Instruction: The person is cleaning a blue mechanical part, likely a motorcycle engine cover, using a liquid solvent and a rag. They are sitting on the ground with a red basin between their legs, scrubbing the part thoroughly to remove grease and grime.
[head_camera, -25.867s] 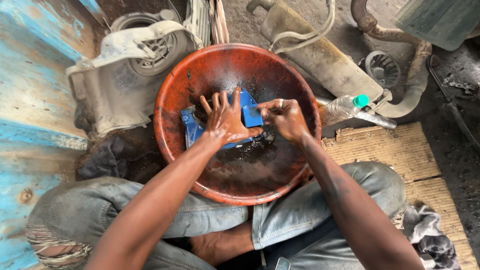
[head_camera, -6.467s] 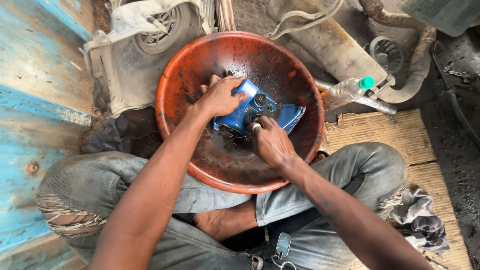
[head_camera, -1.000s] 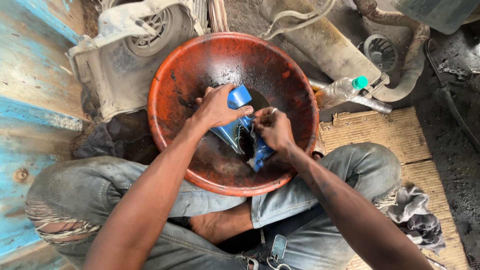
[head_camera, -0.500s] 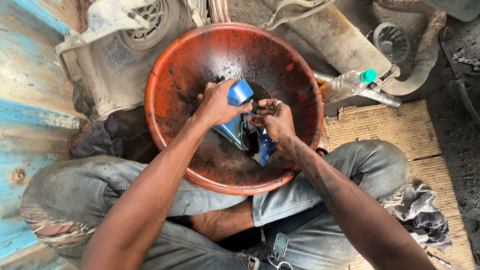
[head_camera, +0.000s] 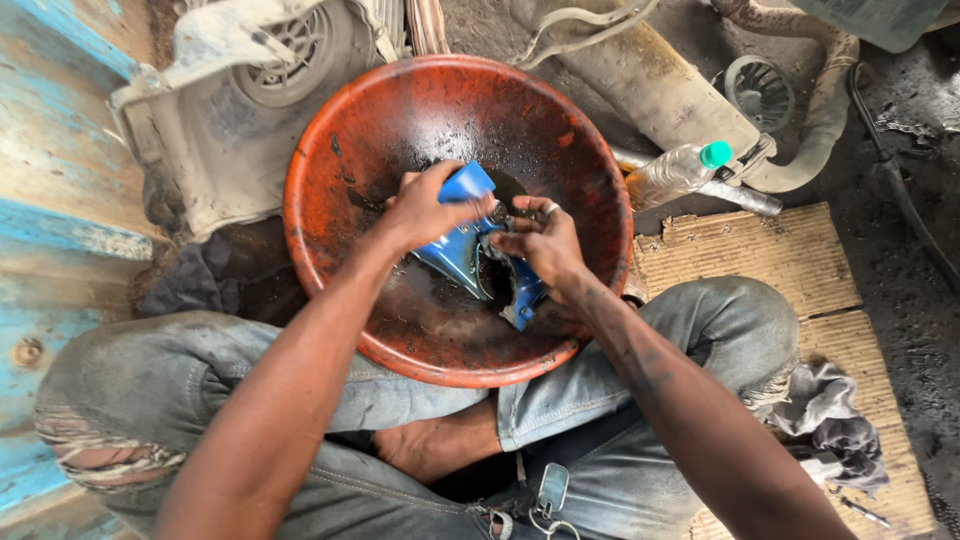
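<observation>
Glossy blue painted metal part (head_camera: 462, 248), wet and oily, in a scuffed, grimy orange plastic basin (head_camera: 330, 130). Clear plastic bottle (head_camera: 680, 172); rough woven mat (head_camera: 760, 250); faded denim.

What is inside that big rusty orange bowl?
Inside the round orange bowl: a blue metal part, gripped by left hand and right hand, over dark oily residue. Its middle is covered.

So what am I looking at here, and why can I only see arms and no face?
The camera sits on the person's head and looks down, so you see only their arms and jeans-covered knees. They sit with a big orange basin in front of them. The left hand grips a blue metal part inside it, and the right hand holds the same part from the other side. Beside the basin lie a plastic bottle with a green cap, a grey machine casing and a crumpled rag.
</observation>
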